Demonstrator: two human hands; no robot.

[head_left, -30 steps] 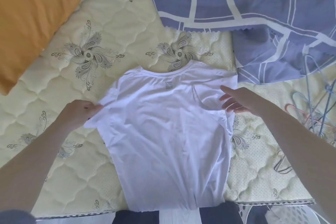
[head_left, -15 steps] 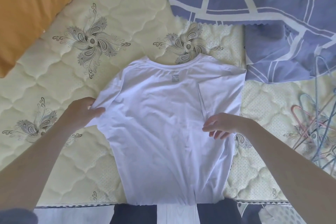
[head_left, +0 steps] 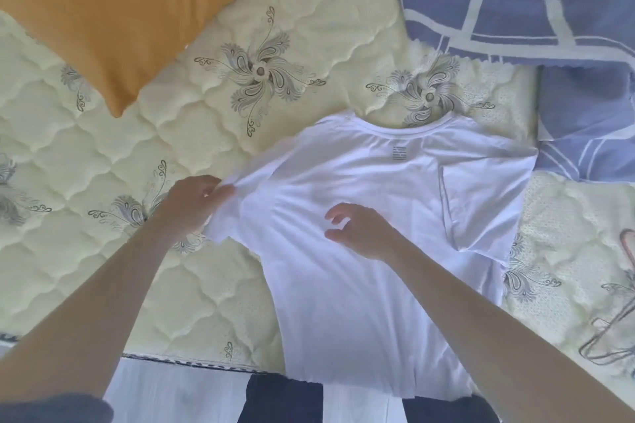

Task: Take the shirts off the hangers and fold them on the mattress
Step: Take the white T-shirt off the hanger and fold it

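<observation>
A white T-shirt lies flat on the pale quilted mattress, neck away from me, its hem hanging over the near edge. Its right sleeve is folded inward onto the body. My left hand pinches the left sleeve and lifts it slightly off the mattress. My right hand hovers over the middle of the shirt with its fingers spread and nothing in them. A hanger shows at the right edge of the mattress, partly cut off.
An orange pillow lies at the far left. A blue sheet with white lines covers the far right corner and reaches down beside the shirt's right shoulder. The mattress edge runs just in front of me.
My right hand moved from the folded right sleeve leftward to the middle of the shirt. My left hand keeps its hold on the left sleeve. The camera swung left, so most hangers left the view.
</observation>
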